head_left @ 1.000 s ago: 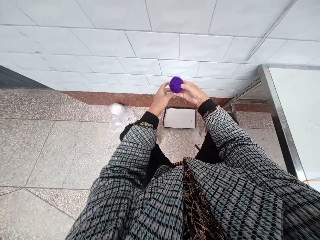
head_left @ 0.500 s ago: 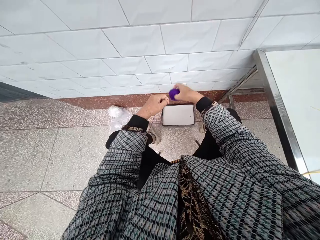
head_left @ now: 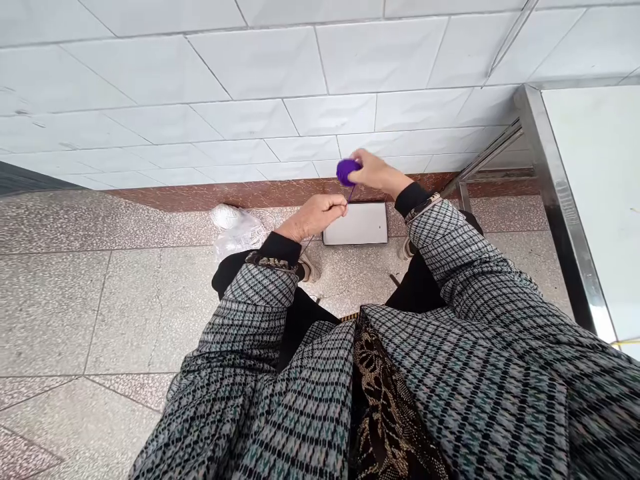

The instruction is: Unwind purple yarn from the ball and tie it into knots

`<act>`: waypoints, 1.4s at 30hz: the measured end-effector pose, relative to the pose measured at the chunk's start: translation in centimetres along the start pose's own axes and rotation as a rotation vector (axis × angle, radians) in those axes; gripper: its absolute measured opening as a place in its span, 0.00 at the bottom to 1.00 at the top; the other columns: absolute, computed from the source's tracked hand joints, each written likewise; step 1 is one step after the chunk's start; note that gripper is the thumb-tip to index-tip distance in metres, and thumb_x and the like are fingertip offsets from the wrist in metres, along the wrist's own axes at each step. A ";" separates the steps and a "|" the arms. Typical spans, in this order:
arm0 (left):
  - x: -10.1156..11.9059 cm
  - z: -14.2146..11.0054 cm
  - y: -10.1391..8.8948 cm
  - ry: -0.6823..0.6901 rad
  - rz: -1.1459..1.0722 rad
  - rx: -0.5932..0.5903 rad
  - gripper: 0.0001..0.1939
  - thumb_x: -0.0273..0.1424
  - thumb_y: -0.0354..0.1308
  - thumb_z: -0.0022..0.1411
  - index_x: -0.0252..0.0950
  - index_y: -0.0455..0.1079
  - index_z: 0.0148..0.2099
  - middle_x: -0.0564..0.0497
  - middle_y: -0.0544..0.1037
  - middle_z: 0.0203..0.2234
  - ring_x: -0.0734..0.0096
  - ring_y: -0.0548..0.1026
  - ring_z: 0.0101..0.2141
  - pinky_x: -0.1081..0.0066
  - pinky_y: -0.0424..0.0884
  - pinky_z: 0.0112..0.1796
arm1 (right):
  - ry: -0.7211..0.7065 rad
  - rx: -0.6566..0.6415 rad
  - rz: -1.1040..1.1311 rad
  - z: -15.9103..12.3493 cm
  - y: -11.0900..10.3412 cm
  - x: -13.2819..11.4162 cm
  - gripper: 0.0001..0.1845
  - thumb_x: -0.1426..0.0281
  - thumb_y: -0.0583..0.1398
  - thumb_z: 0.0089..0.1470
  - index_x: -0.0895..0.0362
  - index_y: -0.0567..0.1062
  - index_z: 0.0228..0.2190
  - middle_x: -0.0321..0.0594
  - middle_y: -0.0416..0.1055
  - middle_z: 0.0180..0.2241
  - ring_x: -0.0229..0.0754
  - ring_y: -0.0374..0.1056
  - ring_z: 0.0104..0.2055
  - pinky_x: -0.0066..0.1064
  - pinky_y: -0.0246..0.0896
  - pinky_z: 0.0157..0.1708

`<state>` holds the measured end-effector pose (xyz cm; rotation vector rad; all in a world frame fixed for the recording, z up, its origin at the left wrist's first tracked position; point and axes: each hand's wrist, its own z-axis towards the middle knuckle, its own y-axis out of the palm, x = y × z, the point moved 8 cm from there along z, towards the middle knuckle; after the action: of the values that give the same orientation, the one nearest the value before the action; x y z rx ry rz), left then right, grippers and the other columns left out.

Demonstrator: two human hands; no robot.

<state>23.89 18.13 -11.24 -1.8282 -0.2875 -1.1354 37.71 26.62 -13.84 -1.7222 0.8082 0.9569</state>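
Both hands apart, my right hand [head_left: 376, 173] grips a fuzzy, round purple yarn ball [head_left: 346, 172] over the flat box's [head_left: 356, 229] far side; my left hand [head_left: 316, 216], near its left end, pinches the thin strand [head_left: 351, 194]. Most yarn looks wound, some loose. Left of the box: a crinkly bag [head_left: 243, 239].

Forward: way barred by the white tiled wall [head_left: 240, 70]. Right side closed off by the metal-framed, white-topped bench [head_left: 590, 207]. Gap between left hand [head_left: 316, 216] and right hand [head_left: 374, 171] crossed by a thin purple yarn strand [head_left: 351, 194] from the round purple yarn ball [head_left: 345, 172]. Left: room left over speckled stone floor [head_left: 145, 300], beyond the crumpled translucent plastic bag [head_left: 240, 237].
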 end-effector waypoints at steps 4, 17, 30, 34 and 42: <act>-0.3 -0.9 -4.7 -0.065 -0.067 0.191 0.08 0.31 0.53 0.61 0.35 0.70 0.31 0.53 0.68 0.25 0.72 0.63 0.28 0.69 0.63 0.36 | -0.078 -0.548 0.131 -3.7 4.1 -0.9 0.19 0.79 0.69 0.43 0.57 0.75 0.39 0.38 0.76 0.37 0.43 0.72 0.38 0.33 0.73 0.42; 1.1 0.1 0.4 -0.008 -0.025 -0.064 0.09 0.33 0.54 0.60 0.35 0.70 0.29 0.52 0.71 0.25 0.70 0.67 0.30 0.68 0.62 0.37 | -0.048 0.025 0.354 -0.9 -0.4 -0.7 0.17 0.79 0.68 0.50 0.56 0.70 0.39 0.38 0.73 0.36 0.46 0.73 0.44 0.37 0.74 0.48; -2.3 -0.6 0.7 -0.145 -0.205 -0.033 0.08 0.36 0.54 0.53 0.37 0.65 0.26 0.54 0.62 0.20 0.73 0.59 0.24 0.69 0.55 0.30 | -0.182 0.026 0.909 -1.0 -1.7 -2.0 0.12 0.72 0.63 0.63 0.54 0.65 0.44 0.38 0.74 0.42 0.38 0.73 0.47 0.32 0.73 0.53; 0.8 -0.9 0.0 -0.029 -0.201 -0.056 0.10 0.36 0.55 0.56 0.36 0.67 0.27 0.52 0.65 0.22 0.72 0.61 0.26 0.69 0.57 0.31 | 0.006 -0.111 0.401 -0.9 1.3 0.1 0.18 0.79 0.69 0.47 0.57 0.71 0.39 0.39 0.74 0.36 0.46 0.73 0.44 0.38 0.75 0.48; -4.0 -1.3 -2.5 -0.129 -0.488 0.155 0.07 0.35 0.57 0.46 0.37 0.65 0.23 0.52 0.63 0.20 0.73 0.60 0.23 0.68 0.57 0.28 | -0.255 -0.498 0.754 -5.1 1.1 -4.2 0.29 0.57 0.74 0.38 0.56 0.73 0.41 0.39 0.77 0.40 0.43 0.74 0.43 0.33 0.75 0.42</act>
<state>19.43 19.43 -12.77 -1.7413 -0.9110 -1.2784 36.01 21.88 -9.48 -1.6514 1.1410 1.9794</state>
